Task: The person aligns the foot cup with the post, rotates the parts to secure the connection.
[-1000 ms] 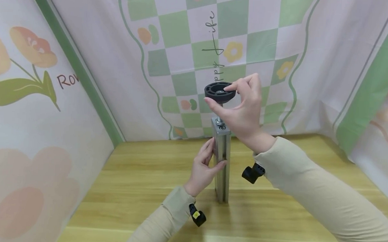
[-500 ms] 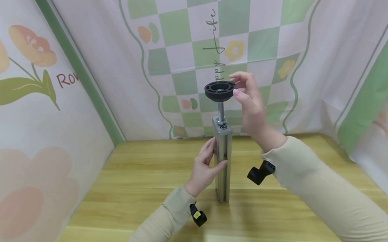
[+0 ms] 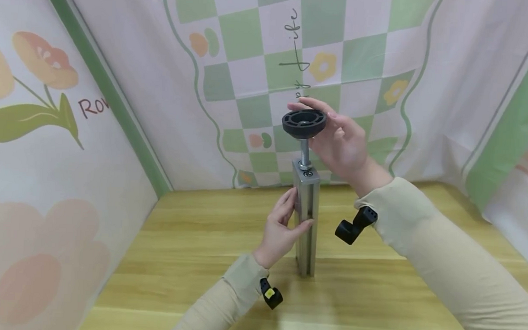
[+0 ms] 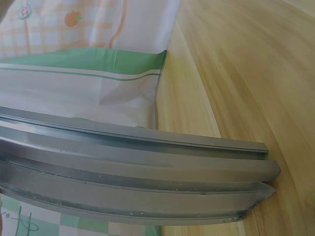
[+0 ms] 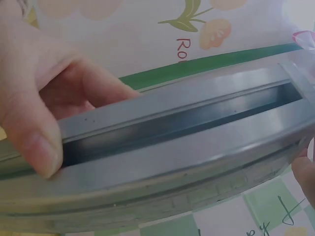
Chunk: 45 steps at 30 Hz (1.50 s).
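Note:
An aluminium extrusion profile point(image 3: 307, 200) stands upright on the wooden table, its lower end on the boards. A threaded rod point(image 3: 304, 151) with a nut rises from its top plate and carries a black levelling foot point(image 3: 303, 131), hollow side up. My left hand point(image 3: 278, 233) grips the profile around its middle, thumb on the slotted face. The right hand point(image 3: 345, 146) holds the levelling foot, fingers behind its rim and thumb at its right edge. In the right wrist view, the left thumb point(image 5: 42, 152) presses beside the slot. The left wrist view shows the profile's lower end point(image 4: 236, 169).
The wooden table point(image 3: 191, 240) spreads around the profile's base. A patterned fabric wall point(image 3: 245, 77) hangs behind, with further fabric at both sides. A black camera mount point(image 3: 355, 225) sits on the right wrist, another point(image 3: 271, 294) on the left.
My right hand lets go of the levelling foot's front and right edge, draws back to the right, then brings its fingers behind the rim. The left hand keeps its grip.

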### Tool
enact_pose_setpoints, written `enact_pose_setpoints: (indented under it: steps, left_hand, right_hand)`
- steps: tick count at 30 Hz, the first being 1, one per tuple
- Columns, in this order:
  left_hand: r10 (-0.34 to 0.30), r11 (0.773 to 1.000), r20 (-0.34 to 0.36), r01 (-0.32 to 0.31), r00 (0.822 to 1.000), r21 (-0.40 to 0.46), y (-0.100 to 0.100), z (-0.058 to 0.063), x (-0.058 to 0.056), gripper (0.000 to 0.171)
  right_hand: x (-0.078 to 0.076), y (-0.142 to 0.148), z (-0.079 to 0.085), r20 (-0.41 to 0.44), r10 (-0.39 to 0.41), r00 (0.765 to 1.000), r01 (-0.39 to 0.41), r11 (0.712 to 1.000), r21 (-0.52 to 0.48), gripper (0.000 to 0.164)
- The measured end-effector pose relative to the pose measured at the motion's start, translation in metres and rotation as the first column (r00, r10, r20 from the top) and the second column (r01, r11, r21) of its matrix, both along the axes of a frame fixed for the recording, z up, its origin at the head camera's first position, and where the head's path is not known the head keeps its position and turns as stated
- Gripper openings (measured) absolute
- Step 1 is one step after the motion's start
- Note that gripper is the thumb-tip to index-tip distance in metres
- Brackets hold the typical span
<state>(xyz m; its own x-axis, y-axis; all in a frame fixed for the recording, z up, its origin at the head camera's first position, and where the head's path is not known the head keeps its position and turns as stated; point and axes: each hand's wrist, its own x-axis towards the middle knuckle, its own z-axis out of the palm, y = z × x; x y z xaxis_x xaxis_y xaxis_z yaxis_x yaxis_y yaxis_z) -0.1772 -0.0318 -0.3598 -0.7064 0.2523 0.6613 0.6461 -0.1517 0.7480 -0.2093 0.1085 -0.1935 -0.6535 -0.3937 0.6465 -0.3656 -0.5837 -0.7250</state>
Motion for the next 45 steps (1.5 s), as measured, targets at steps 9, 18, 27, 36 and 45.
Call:
enact_pose_setpoints:
  steps: [9,18,27,36,45]
  left_hand:
    - [-0.004,1.000,0.015,0.004,1.000,-0.027,0.001,0.001,0.001,0.070]
    - [0.005,1.000,-0.027,-0.005,1.000,-0.002,0.000,0.000,-0.001,0.071]
    - [0.003,1.000,-0.007,-0.003,1.000,-0.002,0.000,-0.001,0.001,0.071]
    - [0.005,1.000,0.007,-0.005,1.000,0.005,0.001,-0.001,0.001,0.072]
    - [0.004,1.000,0.002,-0.004,1.000,0.000,0.002,0.000,0.002,0.072]
  right_hand:
    - [-0.006,0.007,0.000,-0.061,-0.003,0.998,0.004,1.000,0.017,0.029]
    - [-0.003,0.004,0.003,-0.102,-0.177,0.979,0.181,0.983,0.033,0.024]
    - [0.007,0.009,0.005,-0.176,-0.322,0.930,0.342,0.934,0.099,0.027]
    - [0.020,-0.003,0.008,-0.352,-0.566,0.745,0.622,0.781,0.060,0.031]
    - [0.026,-0.010,0.004,-0.470,-0.724,0.505,0.815,0.579,-0.016,0.012]
